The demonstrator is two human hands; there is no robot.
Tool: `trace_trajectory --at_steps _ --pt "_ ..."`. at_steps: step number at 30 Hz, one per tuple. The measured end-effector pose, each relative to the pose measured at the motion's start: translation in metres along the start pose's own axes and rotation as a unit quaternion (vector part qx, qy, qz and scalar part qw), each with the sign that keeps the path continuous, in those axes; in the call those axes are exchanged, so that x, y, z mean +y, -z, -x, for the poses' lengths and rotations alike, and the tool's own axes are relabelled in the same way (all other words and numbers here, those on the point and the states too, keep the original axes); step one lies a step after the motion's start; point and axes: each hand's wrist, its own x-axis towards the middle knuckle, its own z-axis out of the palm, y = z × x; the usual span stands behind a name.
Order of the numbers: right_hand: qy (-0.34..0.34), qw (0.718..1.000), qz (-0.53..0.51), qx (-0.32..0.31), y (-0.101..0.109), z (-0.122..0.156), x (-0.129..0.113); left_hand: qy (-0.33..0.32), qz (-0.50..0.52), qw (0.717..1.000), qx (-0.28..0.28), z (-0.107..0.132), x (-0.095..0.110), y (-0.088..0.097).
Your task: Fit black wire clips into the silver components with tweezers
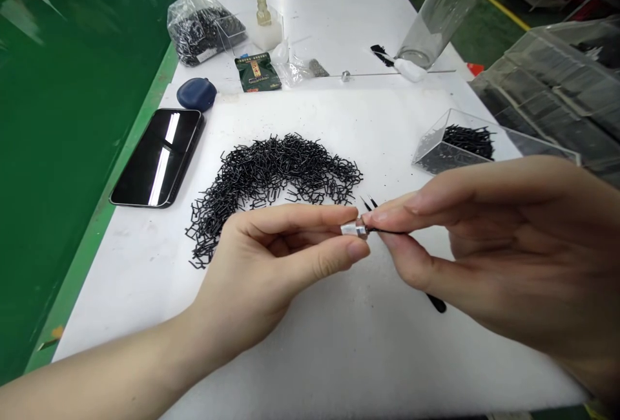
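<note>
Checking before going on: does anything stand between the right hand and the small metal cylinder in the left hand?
Nothing visible does. The right hand is right at the end of the metal cylinder, pinched by the left hand, with a thin black piece running between them. Fingertips partly hide that end, so exact contact cannot be seen.
</note>
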Motion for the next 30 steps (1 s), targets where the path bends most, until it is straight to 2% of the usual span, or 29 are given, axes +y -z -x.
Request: trace_trajectory --at_steps 8,13,18,22,30 --pt "-0.01 0.999 0.05 -0.002 -0.003 0.006 -0.001 0.006 -0.003 1.0 0.004 0.003 0.001 0.0" --pt "0.053 0.995 0.087 -0.001 0.002 0.0 -0.004 0.012 -0.027 0.999 0.025 0.003 0.003 -0.002" --pt "0.056 0.992 0.104 -0.036 0.007 0.0 -0.003 0.017 -0.009 1.0 0.017 0.003 0.006 -0.006" --pt "0.052 0.991 0.114 -0.05 0.009 0.004 -0.004 -0.002 -0.01 1.0 0.014 0.002 0.006 -0.006" --pt "0.045 0.99 0.108 -0.079 0.011 -0.003 -0.006 -0.02 -0.039 0.999 0.002 0.004 0.008 -0.006"
